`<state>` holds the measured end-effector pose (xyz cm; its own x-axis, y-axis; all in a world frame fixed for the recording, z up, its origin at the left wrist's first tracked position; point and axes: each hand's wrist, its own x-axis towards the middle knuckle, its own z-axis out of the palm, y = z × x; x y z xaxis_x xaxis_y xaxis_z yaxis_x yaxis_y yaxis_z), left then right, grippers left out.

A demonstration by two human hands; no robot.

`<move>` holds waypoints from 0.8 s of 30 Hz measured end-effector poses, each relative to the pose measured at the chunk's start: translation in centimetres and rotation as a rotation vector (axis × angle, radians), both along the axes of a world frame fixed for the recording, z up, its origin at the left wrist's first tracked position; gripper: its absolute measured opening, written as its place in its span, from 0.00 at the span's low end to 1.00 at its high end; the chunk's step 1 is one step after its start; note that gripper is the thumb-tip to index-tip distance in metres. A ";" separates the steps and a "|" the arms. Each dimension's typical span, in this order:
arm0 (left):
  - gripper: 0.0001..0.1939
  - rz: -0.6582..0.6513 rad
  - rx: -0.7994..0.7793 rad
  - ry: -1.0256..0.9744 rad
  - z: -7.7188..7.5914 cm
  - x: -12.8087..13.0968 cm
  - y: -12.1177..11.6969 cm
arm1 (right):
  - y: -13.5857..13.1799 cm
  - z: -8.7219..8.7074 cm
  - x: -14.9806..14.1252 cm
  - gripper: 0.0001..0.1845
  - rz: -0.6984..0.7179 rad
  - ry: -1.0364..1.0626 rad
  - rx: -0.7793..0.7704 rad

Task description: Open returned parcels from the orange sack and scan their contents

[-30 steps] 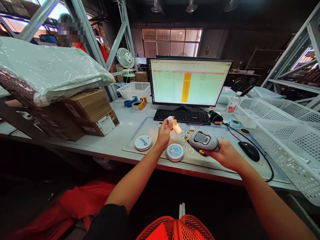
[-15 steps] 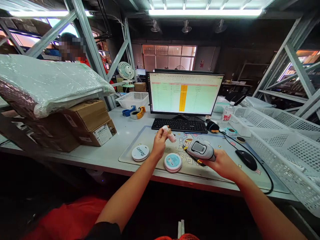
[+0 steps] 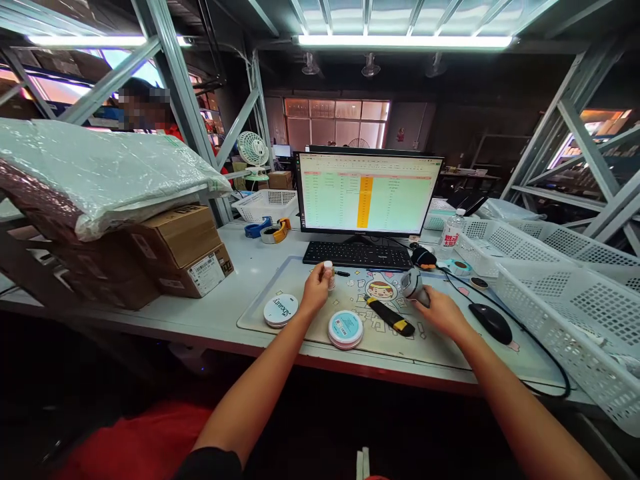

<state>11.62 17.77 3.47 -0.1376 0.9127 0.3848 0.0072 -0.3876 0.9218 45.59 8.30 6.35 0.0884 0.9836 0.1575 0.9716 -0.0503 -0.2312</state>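
Upright between the fingers of my left hand (image 3: 316,290) is a small bottle (image 3: 331,277) with a white cap; the hand covers part of it. My right hand (image 3: 443,312) grips the handle of a grey barcode scanner (image 3: 413,285), its head tilted toward the left. A black and yellow utility knife (image 3: 390,316) lies on the mat between the hands. Two round tubs rest nearer the front edge: one with a white lid (image 3: 281,310) and one with a blue label (image 3: 345,329). A pen (image 3: 342,273) lies just behind the bottle.
Behind the hands stand a keyboard (image 3: 357,255) and a monitor (image 3: 369,193). A mouse (image 3: 491,323) and white baskets (image 3: 565,320) are on the right. Cardboard boxes (image 3: 183,250) carry a plastic-wrapped package (image 3: 115,170) on the left. Tape dispensers (image 3: 274,231) sit further back. A person is beyond the rack.
The scanner has turned and moved right and slightly back, uncovering the utility knife. My left hand has lowered a little and moved left, and the bottle has gone from tilted to upright.
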 end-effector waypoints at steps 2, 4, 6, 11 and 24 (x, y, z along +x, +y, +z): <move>0.11 0.044 -0.029 0.042 -0.5 -0.5 0.4 | 0.9 -1.5 0.8 0.26 -0.073 -0.071 -0.041; 0.08 0.084 -0.047 0.081 -0.8 -0.8 0.5 | 1.1 -2.6 1.1 0.28 -0.102 -0.100 -0.051; 0.08 0.108 -0.059 0.117 -1.0 -1.0 0.4 | 1.0 -3.2 1.2 0.32 -0.095 -0.106 -0.033; 0.15 0.134 -0.116 0.223 -1.2 -1.4 0.6 | 0.4 -3.5 4.6 0.36 -0.021 -0.095 0.048; 0.35 0.397 -0.083 1.098 -1.5 -8.7 -6.2 | -6.8 -5.0 14.0 0.28 -0.047 -0.010 0.715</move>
